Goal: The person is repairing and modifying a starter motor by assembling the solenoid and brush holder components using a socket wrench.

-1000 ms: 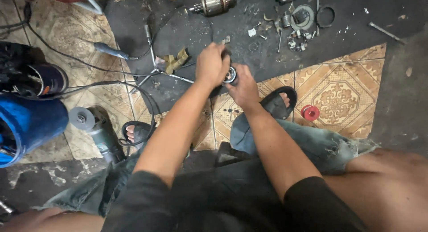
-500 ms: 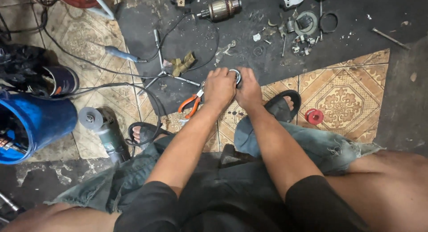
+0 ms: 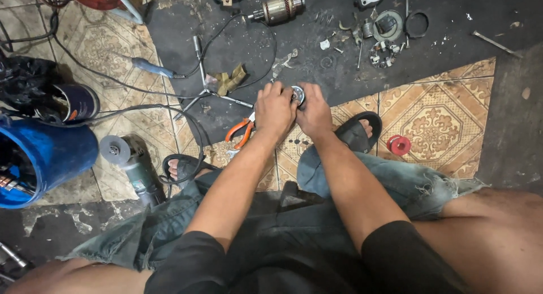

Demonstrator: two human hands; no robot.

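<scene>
Head view, looking down over my knees: my left hand [image 3: 275, 109] and right hand [image 3: 313, 112] are pressed together, both clenched around a small round metal part [image 3: 298, 94] whose shiny face shows between the fingertips. The part sits above the edge of the dark mat [image 3: 317, 51], where it meets the patterned floor tiles [image 3: 435, 124]. Orange-handled pliers [image 3: 240, 130] lie just beside my left wrist. Further up the mat rest a motor armature [image 3: 278, 9], a cross-shaped wrench [image 3: 203, 87] and a scatter of small rings and parts [image 3: 390, 28]. A red spool [image 3: 399, 145] sits on the tiles near my right sandal [image 3: 356, 133]. To my left stand an angle grinder [image 3: 131, 164] and a blue bucket [image 3: 42, 158].
</scene>
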